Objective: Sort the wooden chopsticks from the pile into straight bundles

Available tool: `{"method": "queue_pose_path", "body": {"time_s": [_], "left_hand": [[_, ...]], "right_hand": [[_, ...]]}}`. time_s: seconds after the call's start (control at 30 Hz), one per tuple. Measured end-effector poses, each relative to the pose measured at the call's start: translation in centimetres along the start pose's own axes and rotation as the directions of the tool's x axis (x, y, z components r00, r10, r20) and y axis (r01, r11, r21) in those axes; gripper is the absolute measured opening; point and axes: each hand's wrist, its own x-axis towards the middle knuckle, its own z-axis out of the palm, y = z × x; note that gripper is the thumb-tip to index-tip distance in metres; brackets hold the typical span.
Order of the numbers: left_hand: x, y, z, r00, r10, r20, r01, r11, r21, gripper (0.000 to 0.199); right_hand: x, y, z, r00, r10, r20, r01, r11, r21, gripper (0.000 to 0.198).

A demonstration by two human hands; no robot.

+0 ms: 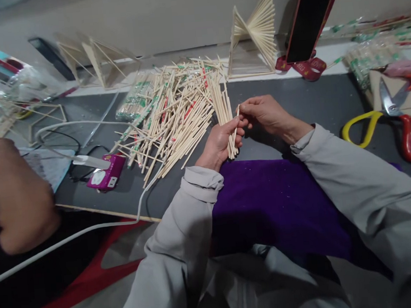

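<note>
In the head view, the left hand was closed around a bundle of sticks. The right hand pinched one stick beside this bundle. A loose pile lay to the left, on the dark table.

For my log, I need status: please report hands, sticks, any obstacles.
Left hand holding stick bundle. Right hand pinching one stick. Loose pile alongside; scissors right, clear of hands.
</note>
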Motion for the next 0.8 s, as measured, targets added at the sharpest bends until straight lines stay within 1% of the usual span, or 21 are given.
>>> {"method": "queue_pose_path", "body": {"time_s": [0.07, 0.17, 0.23, 0.27, 0.33, 0.4, 0.47, 0.53, 0.6, 0.7, 0.8], "left_hand": [[-0.1, -0.2, 0.2, 0.999, 0.023, -0.045, -0.022, 0.999, 0.034, 0.025], [-0.4, -0.6, 0.6, 0.988, 0.105, -0.116, -0.092, 0.989, 0.115, 0.021], [-0.5, -0.7, 0.8, 0.981, 0.133, -0.142, -0.111, 0.982, 0.15, 0.019], [-0.5, -0.7, 0.9, 0.981, 0.128, -0.144, -0.106, 0.982, 0.153, 0.019], [-0.5, -0.7, 0.9, 0.986, 0.102, -0.133, -0.083, 0.987, 0.14, 0.02], [-0.4, -0.6, 0.8, 0.99, 0.081, -0.116, -0.067, 0.991, 0.117, 0.021], [-0.2, -0.6, 0.6, 0.99, 0.077, -0.117, -0.064, 0.992, 0.108, 0.022], [-0.2, -0.6, 0.5, 0.988, 0.087, -0.128, -0.072, 0.991, 0.116, 0.021], [-0.2, -0.6, 0.5, 0.986, 0.108, -0.129, -0.09, 0.987, 0.134, 0.021], [-0.3, -0.7, 0.6, 0.983, 0.138, -0.124, -0.118, 0.981, 0.154, 0.022], [-0.4, -0.7, 0.9, 0.979, 0.142, -0.145, -0.118, 0.979, 0.164, 0.02]], "right_hand": [[-0.2, 0.0, 0.2, 0.999, -0.033, -0.027, 0.031, 0.997, -0.071, 0.02], [-0.4, 0.2, 0.7, 0.987, -0.12, -0.11, 0.091, 0.967, -0.236, 0.023], [-0.4, 0.4, 1.0, 0.977, -0.154, -0.147, 0.105, 0.95, -0.293, 0.023], [-0.3, 0.5, 1.1, 0.978, -0.146, -0.151, 0.1, 0.955, -0.281, 0.023], [-0.3, 0.6, 1.1, 0.987, -0.085, -0.133, 0.059, 0.98, -0.188, 0.022], [-0.3, 0.4, 1.0, 0.996, -0.004, -0.089, -0.003, 0.997, -0.082, 0.019], [-0.4, 0.1, 0.7, 0.999, 0.024, -0.044, -0.026, 0.999, -0.039, 0.016], [-0.6, -0.3, 0.5, 1.0, -0.009, -0.018, 0.008, 0.997, -0.073, 0.017], [-0.7, -0.5, 0.6, 0.999, -0.036, -0.009, 0.035, 0.991, -0.131, 0.023], [-0.6, -0.3, 0.9, 0.999, -0.027, -0.028, 0.021, 0.981, -0.193, 0.028], [-0.4, 0.2, 1.2, 0.993, -0.091, -0.074, 0.068, 0.962, -0.264, 0.029]]}}
